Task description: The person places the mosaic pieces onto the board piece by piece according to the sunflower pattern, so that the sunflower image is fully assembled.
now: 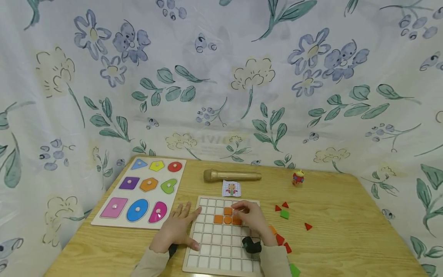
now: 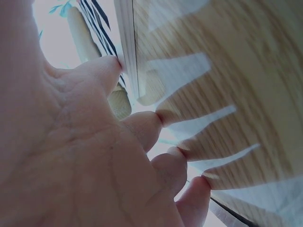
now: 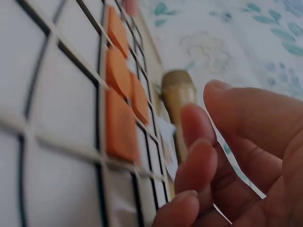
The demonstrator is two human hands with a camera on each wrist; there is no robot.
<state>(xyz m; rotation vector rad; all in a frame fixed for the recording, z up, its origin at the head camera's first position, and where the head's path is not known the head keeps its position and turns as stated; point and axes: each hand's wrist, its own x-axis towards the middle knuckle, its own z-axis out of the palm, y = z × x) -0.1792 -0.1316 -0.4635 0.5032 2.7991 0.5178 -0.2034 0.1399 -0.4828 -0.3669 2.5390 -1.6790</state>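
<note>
A white grid board (image 1: 217,250) with a wooden frame lies on the table. Several orange tiles (image 1: 219,219) sit in its upper cells, grouped round a rounded orange tile (image 1: 227,220). My right hand (image 1: 252,217) hovers over the right of this group; in the right wrist view its thumb and loosely bent fingers (image 3: 196,124) stand apart with nothing between them, beside the orange tiles (image 3: 120,127). My left hand (image 1: 176,229) is spread at the board's left edge, its thumb and a fingertip touching the frame. The left wrist view shows its fingertips (image 2: 147,130) on the wood.
A shape-puzzle board (image 1: 143,194) lies at the left. Behind the grid are a small picture card (image 1: 231,188) and a gold microphone (image 1: 232,176). A toy figure (image 1: 298,177) stands back right. Red pieces (image 1: 308,226) and green pieces (image 1: 285,214) are scattered at the right.
</note>
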